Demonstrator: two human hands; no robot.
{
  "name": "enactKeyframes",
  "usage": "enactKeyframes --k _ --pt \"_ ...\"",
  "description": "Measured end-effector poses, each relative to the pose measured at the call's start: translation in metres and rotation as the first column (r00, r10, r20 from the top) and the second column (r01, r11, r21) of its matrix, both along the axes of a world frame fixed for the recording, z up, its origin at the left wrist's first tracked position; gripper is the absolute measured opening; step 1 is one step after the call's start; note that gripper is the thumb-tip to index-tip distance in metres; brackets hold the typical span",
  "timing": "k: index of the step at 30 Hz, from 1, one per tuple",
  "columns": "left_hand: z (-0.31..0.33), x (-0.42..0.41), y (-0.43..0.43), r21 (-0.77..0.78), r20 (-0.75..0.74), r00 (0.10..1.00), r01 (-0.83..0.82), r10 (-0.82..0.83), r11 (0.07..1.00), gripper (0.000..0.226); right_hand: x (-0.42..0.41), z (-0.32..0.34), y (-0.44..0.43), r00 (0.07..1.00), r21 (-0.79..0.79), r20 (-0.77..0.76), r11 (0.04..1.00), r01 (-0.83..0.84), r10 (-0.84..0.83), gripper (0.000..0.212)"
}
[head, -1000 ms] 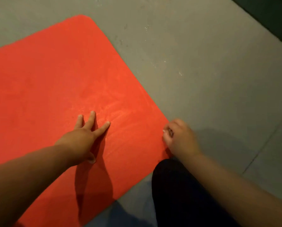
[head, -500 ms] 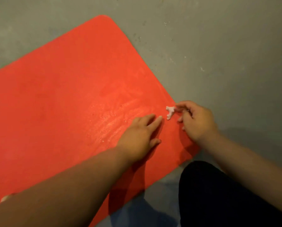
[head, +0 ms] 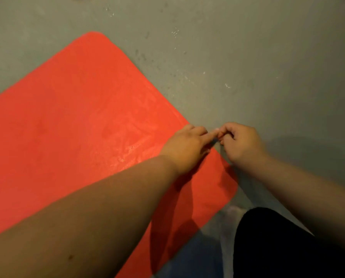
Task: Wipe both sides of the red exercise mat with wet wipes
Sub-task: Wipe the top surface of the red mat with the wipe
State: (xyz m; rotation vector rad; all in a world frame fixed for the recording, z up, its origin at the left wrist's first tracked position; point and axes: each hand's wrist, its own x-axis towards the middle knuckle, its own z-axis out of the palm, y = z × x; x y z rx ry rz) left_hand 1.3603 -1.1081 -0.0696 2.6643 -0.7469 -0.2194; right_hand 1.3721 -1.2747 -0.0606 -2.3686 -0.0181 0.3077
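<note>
Fingertips meet at the edge of the red exercise mat: the left hand's index finger is stretched straight out and touches the curled fingers of the right hand. The right thumb and forefinger are drawn together as if pinching, but whether anything lies between them cannot be made out. The left hand lies low and palm down over the mat's right-hand border, with nothing in its grasp. The right hand sits just off the mat, above the grey floor.

Both bare forearms reach in from the bottom of the view. The left one crosses the mat on a diagonal and the right one runs over the floor. A dark-clothed knee is planted on the floor beside the mat's near rounded corner.

The mat lies flat and runs off the left side of the view. Its long right edge slants up from that near corner to a rounded far corner. A wet sheen streaks its surface just left of the hands. Beyond the edge, open floor flecked with pale specks stretches away to the right and to the top.
</note>
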Motion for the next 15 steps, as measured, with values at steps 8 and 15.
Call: enactKeyframes --k 8,15 --pt "-0.003 -0.016 0.071 0.022 -0.009 0.994 -0.107 0.107 0.994 0.013 -0.007 -0.008 -0.001 0.999 -0.046 -0.023 0.998 -0.030 0.029 0.016" --pt "0.003 -0.067 0.073 0.032 -0.121 0.825 -0.553 0.553 0.832 0.014 -0.015 -0.009 0.010 0.972 -0.107 0.042 0.968 -0.227 0.233 0.011"
